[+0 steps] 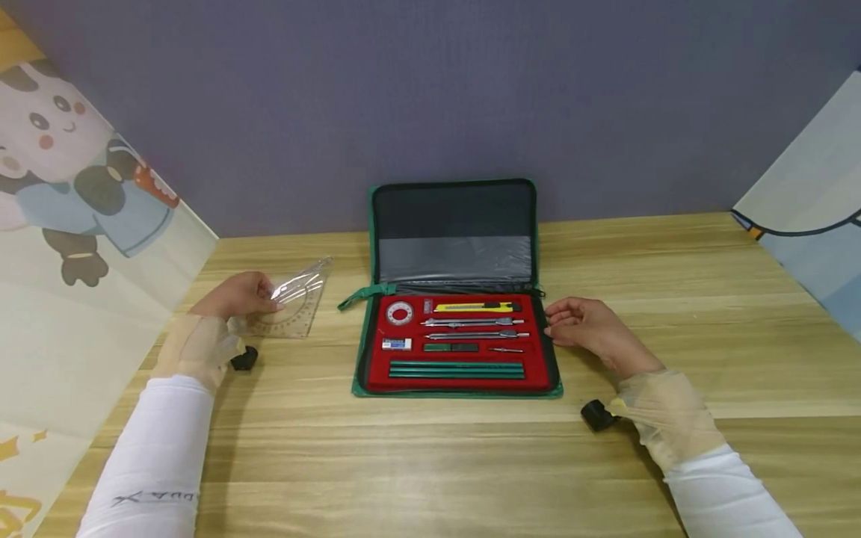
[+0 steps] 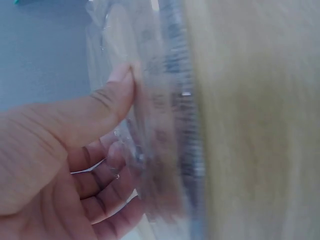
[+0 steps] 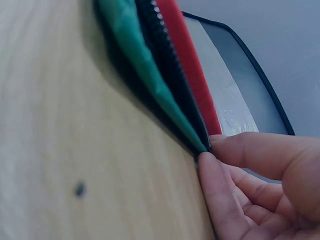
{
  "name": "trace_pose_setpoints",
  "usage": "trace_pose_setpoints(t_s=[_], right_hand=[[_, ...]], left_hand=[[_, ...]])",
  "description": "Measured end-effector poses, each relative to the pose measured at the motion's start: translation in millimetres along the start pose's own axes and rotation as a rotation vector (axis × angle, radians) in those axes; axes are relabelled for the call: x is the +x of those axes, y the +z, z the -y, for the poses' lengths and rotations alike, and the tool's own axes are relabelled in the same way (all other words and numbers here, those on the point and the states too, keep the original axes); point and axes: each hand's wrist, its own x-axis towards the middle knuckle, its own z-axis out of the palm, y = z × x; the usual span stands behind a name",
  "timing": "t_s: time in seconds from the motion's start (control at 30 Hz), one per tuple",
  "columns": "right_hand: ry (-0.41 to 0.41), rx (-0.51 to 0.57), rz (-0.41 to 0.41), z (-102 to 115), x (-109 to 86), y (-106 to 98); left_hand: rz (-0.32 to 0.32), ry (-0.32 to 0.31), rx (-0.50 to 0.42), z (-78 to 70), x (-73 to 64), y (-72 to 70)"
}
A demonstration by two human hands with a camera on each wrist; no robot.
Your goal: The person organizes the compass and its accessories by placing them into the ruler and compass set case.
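My left hand (image 1: 238,297) pinches a clear plastic set square (image 1: 299,302) with a protractor arc printed on it. Ruler marks and shiny film show beside the thumb (image 2: 112,100) in the left wrist view. In the middle of the table lies an open green zip case (image 1: 359,385), its lid up against the back wall. My right hand (image 1: 595,332) pinches the zipped edge (image 3: 192,130) on the case's right side between thumb and finger. Its red tray (image 1: 457,385) holds a yellow utility knife (image 1: 464,307), two metal compasses, an eraser (image 1: 397,344) and green pencils (image 1: 457,370).
A white ring-shaped piece (image 1: 400,314) and a small green-and-black piece (image 1: 451,347) also sit in the tray. A green wrist strap (image 1: 363,296) sticks out at the case's left. The grey wall (image 1: 457,97) bounds the wooden table (image 1: 403,463) behind, with cartoon-printed panels at both sides.
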Motion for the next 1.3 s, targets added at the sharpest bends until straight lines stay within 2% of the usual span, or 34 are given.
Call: trace_pose_setpoints(t_s=[0.13,0.27,0.37,0.57,0.93,1.3], right_hand=[[0.000,0.003,0.003,0.0,0.1,0.2],[0.001,0.006,-0.001,0.4,-0.7,0.6],[-0.006,0.006,-0.001,0.1,-1.2,-0.2],[-0.011,0.004,0.000,-0.3,-1.6,-1.0],[0.017,-0.008,-0.007,1.9,-0.2,-0.5],[0.037,-0.032,-0.011,2.4,-0.4,-1.4]], left_hand=[[0.027,0.021,-0.015,-3.2,-2.8,-1.4],[0.022,0.033,-0.068,-5.4,-4.2,-1.2],[0.003,0.020,-0.117,-6.4,-3.5,0.3],[0.017,-0.018,-0.238,-7.9,-3.3,0.9],[-0.007,0.053,-0.237,-9.7,-2.1,1.9],[0.047,0.054,-0.236,-12.8,-3.4,-1.4]])
